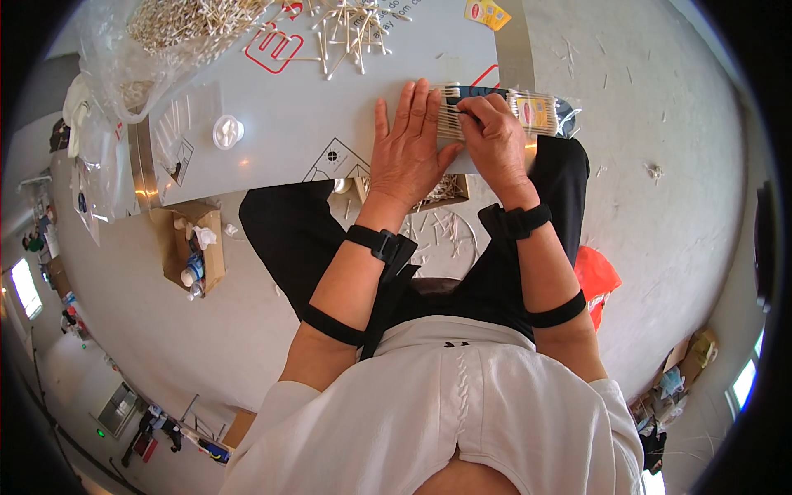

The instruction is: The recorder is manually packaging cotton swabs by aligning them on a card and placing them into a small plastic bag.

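My left hand lies flat near the table's front edge, its fingers stretched out and its fingertips beside a row of cotton swabs. My right hand is closed over the right part of that row, thumb and fingers curled together. What they pinch, if anything, is hidden. Just right of it lies a clear plastic packet of cotton swabs with a yellow and red label, reaching past the table's right edge. A dark strip shows behind the knuckles.
Loose cotton swabs are scattered at the back of the grey table. A clear bag heaped with swabs, a small round tub and a yellow card are there too. Below stand a swab box and a cardboard box.
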`<action>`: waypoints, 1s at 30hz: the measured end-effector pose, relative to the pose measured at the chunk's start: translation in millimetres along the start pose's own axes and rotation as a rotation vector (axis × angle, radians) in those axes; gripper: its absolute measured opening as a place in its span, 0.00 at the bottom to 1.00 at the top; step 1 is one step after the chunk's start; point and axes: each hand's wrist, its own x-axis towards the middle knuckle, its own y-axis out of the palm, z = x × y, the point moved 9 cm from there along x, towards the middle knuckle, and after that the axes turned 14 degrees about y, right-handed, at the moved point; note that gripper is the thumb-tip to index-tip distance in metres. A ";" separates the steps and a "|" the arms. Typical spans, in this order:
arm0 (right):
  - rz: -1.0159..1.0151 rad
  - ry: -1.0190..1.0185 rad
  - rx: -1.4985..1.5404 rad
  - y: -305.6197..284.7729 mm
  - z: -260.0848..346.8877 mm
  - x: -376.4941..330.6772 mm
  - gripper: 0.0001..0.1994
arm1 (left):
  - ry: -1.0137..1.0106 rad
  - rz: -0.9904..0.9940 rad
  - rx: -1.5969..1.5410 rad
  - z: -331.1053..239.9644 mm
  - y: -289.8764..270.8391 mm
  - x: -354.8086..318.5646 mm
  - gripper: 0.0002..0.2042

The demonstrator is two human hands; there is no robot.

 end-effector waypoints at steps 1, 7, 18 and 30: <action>0.001 0.003 0.004 0.0 0.0 0.2 0.05 | 0.000 0.000 0.000 0.1 -0.2 0.2 0.41; -0.028 -0.019 0.046 -3.3 0.4 11.7 0.06 | 0.002 -0.010 -0.004 -0.1 0.2 0.3 0.41; 0.011 -0.045 -0.026 3.1 7.1 23.3 0.06 | 0.001 -0.009 0.004 0.9 0.3 0.0 0.40; 0.170 -0.203 -0.095 -6.0 20.7 28.2 0.18 | 0.020 -0.019 0.042 0.1 0.4 -1.6 0.38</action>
